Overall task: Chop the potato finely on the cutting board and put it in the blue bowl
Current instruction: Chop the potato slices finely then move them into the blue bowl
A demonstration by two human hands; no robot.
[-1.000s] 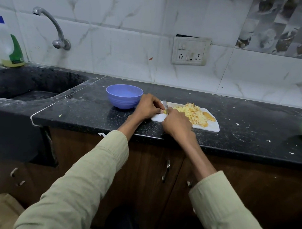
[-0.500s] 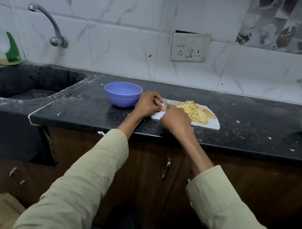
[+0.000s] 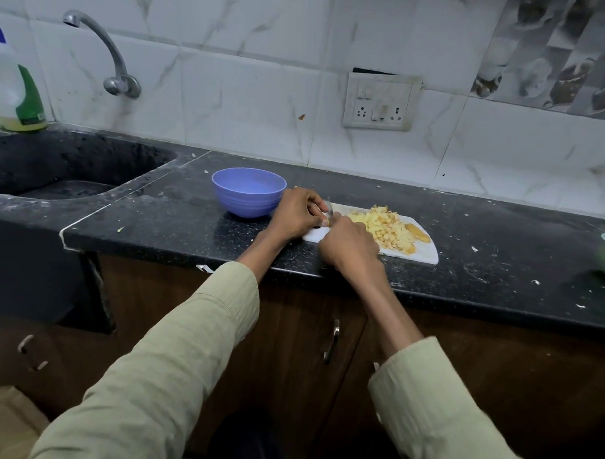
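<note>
Barely anything has shifted since a moment ago: both my hands stay bunched at the left end of the cutting board (image 3: 427, 256). My left hand (image 3: 296, 217) curls over a small potato piece, pinching it down; my right hand (image 3: 350, 246) is wrapped round the knife (image 3: 328, 209), its blade poking up between my hands. Chopped potato (image 3: 385, 228) sits heaped mid-board, one bigger slice (image 3: 418, 232) at its right. Just left of my hands, the blue bowl (image 3: 248, 192) stands on the black counter (image 3: 164, 221).
</note>
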